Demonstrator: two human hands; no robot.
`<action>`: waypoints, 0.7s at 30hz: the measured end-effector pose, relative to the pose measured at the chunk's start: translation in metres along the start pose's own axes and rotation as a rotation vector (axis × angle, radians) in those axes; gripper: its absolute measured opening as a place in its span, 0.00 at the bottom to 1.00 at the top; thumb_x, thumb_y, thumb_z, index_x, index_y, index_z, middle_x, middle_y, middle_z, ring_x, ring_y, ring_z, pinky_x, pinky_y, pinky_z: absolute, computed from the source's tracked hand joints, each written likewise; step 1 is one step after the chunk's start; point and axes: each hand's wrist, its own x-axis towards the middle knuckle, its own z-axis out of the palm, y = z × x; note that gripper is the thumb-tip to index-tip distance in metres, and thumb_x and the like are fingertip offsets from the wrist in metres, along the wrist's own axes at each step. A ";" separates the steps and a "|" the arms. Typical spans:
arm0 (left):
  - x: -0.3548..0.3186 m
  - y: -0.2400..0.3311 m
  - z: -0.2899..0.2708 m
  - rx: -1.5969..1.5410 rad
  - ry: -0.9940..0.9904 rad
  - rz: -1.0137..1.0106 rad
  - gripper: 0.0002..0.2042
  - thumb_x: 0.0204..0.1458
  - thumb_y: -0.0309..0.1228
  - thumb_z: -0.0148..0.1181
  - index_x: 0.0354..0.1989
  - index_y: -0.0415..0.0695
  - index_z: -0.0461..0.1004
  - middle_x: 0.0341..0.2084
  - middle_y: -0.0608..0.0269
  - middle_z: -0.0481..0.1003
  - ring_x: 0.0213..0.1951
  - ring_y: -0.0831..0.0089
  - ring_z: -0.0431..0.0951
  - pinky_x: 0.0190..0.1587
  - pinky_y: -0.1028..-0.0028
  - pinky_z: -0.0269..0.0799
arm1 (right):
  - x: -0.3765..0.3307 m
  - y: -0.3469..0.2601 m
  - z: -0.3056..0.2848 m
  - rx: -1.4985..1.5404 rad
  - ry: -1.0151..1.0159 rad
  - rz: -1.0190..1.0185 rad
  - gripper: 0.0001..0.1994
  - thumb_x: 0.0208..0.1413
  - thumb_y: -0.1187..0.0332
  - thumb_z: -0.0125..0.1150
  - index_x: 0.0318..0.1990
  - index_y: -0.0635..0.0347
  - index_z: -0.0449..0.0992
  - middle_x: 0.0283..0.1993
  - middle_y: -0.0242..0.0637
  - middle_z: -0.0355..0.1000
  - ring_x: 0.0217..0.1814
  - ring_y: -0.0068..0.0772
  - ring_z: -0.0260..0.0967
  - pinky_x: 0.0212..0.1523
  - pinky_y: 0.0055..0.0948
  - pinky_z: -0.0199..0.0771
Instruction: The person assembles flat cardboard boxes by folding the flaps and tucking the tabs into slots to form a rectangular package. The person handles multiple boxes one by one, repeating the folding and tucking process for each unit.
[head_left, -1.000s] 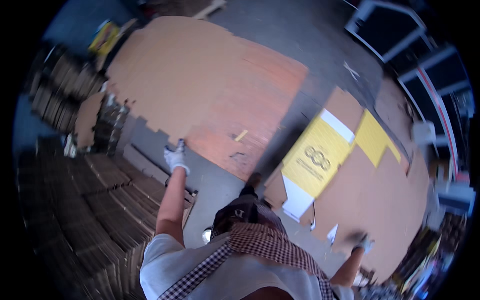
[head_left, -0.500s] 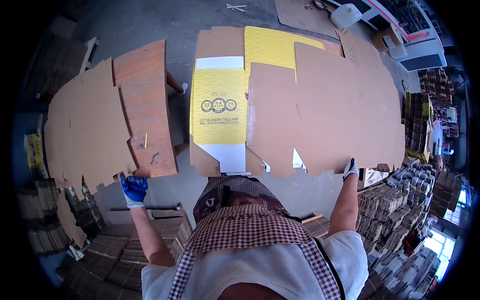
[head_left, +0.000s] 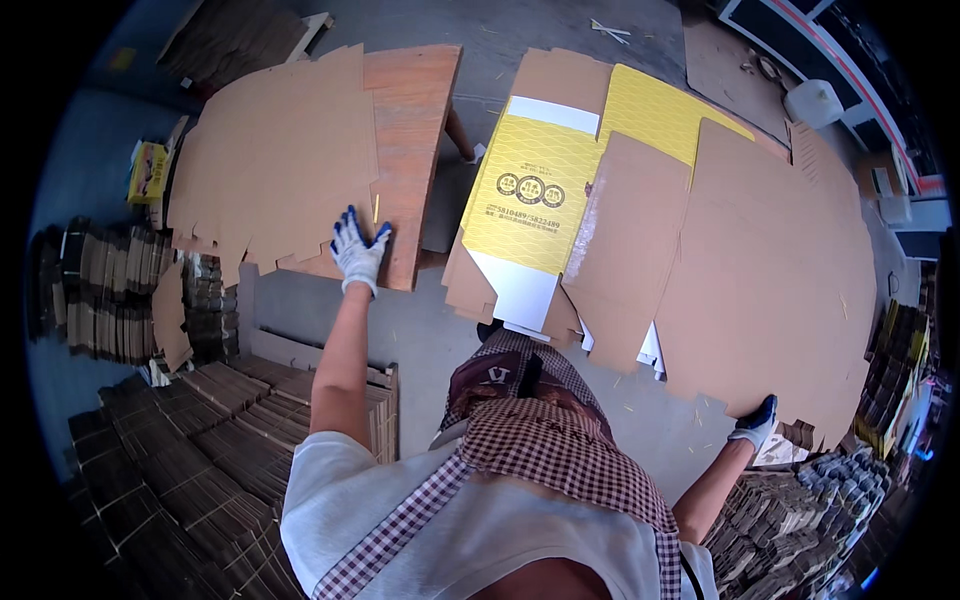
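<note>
A: Plainly, the left hand [head_left: 358,252] lay flat and spread on the brown sheets [head_left: 275,170] at upper left, grasping nothing.

B: And the right hand [head_left: 756,422] pinched the big sheet [head_left: 780,270] at lower right; one-handed, it could have buckled or slid off.

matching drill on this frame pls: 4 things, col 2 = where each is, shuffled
Things:
1 left hand
2 right hand
3 yellow printed sheet
4 white bucket

Places:
A upper right, on the floor
B flat on the wooden board
C centre, between brown cardboard sheets
D at the near edge of the large brown cardboard sheet, lower right

Pairs: 1-B, 2-D, 3-C, 4-A
</note>
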 end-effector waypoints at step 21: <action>-0.013 0.037 -0.002 0.102 -0.107 -0.393 0.45 0.41 0.65 0.66 0.64 0.45 0.65 0.54 0.52 0.73 0.59 0.55 0.70 0.57 0.52 0.66 | 0.081 -0.088 0.016 -0.865 0.381 -0.327 0.14 0.63 0.64 0.56 0.51 0.57 0.79 0.49 0.36 0.78 0.45 0.31 0.74 0.48 0.32 0.75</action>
